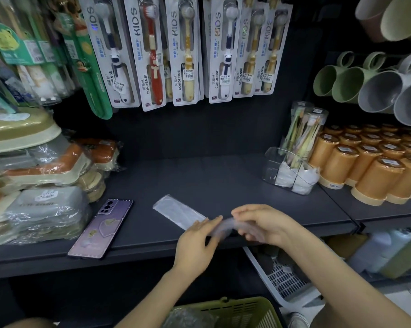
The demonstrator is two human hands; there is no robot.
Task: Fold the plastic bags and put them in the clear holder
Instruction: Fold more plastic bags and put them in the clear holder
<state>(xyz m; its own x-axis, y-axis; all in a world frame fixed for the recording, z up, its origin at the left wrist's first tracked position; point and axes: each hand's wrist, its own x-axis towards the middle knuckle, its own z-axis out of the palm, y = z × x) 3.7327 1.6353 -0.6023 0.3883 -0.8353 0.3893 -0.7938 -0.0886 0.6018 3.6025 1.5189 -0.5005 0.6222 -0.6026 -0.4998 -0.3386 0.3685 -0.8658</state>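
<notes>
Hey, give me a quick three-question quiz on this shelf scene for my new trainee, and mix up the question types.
1. True or false: the clear holder already has folded white bags in it.
2. What lies on the shelf to the left of the plastic bag? A) a phone B) scissors C) a roll of tape
3. Which hand curls its fingers round the end of the plastic bag?
Key: 1 true; 2 A; 3 the right hand.
</notes>
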